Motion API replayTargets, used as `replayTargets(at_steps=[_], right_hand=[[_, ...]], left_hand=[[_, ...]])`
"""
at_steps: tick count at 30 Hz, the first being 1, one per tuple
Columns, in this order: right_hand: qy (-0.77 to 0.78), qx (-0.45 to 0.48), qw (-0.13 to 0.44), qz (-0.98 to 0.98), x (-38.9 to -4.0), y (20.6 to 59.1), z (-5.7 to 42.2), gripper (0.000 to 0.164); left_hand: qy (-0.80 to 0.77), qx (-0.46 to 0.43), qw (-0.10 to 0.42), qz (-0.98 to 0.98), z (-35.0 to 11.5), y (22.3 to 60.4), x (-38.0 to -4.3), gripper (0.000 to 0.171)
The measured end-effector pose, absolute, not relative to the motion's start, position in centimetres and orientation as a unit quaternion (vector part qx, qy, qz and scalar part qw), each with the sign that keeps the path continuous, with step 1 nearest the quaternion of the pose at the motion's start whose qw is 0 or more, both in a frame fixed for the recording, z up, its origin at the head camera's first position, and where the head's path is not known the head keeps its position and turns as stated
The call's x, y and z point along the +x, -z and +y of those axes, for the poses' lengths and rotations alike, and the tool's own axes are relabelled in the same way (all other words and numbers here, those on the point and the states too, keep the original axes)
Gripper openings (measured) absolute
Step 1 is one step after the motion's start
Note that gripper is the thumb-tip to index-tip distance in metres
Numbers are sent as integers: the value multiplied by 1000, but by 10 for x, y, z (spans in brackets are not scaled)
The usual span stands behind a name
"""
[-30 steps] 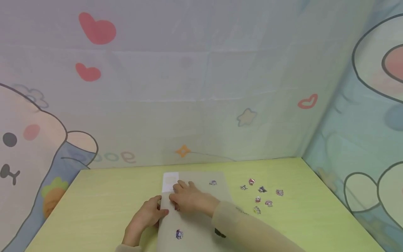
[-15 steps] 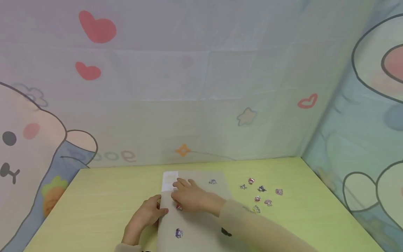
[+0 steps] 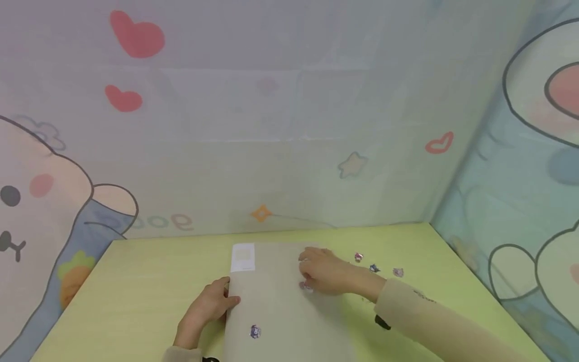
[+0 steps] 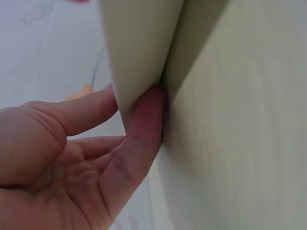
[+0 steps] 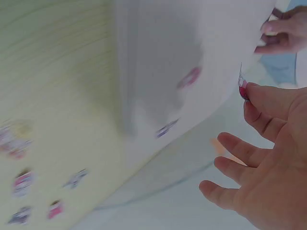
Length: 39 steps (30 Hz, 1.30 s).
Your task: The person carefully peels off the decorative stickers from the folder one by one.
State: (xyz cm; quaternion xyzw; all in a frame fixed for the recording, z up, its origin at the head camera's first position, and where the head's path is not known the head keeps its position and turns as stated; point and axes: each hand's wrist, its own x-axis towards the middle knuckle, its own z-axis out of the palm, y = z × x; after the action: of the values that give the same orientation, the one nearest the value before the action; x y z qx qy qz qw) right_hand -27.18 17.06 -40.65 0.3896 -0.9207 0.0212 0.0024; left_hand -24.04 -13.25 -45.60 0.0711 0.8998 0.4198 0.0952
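Observation:
A large pale grey-beige board (image 3: 280, 317) lies on the table, with a white label (image 3: 243, 257) at its far left corner. My left hand (image 3: 208, 304) grips the board's left edge, thumb on top; the left wrist view shows a finger (image 4: 144, 120) beneath it. Over the board's right side, my right hand (image 3: 327, 272) pinches a small red-and-white sticker (image 5: 243, 90) between thumb and forefinger, other fingers spread. A purple cartoon sticker (image 3: 255, 331) lies near the board's front left. In the right wrist view, another sticker (image 5: 167, 128) and a blurred pink one (image 5: 190, 77) show on the board.
Several loose stickers lie on the yellow-green table (image 3: 154, 281) right of the board, including a red one (image 3: 358, 257), a dark one (image 3: 374, 268) and a pinkish one (image 3: 398, 272). My right forearm covers others. A cartoon-printed cloth (image 3: 271, 125) hangs behind the table.
My right hand has moved right across the board from its left part, carrying the sticker. My left hand has stayed at the left edge.

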Motion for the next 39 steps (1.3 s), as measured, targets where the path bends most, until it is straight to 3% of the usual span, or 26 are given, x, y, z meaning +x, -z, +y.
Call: replayTargets(at_steps=[13,20,39], right_hand=[[-117,237,6,-964,-306,418,307,19],[-120,183,-22,-976,-324,431,359,19],[-97,71,-87,-989,-331,443,366,17]], left_hand=[[-422,72,93,899,-134,458,-241,49],[-420,72,96,899,-135,458,-241,46],[-428,76,95,896,-135,457,-241,43]])
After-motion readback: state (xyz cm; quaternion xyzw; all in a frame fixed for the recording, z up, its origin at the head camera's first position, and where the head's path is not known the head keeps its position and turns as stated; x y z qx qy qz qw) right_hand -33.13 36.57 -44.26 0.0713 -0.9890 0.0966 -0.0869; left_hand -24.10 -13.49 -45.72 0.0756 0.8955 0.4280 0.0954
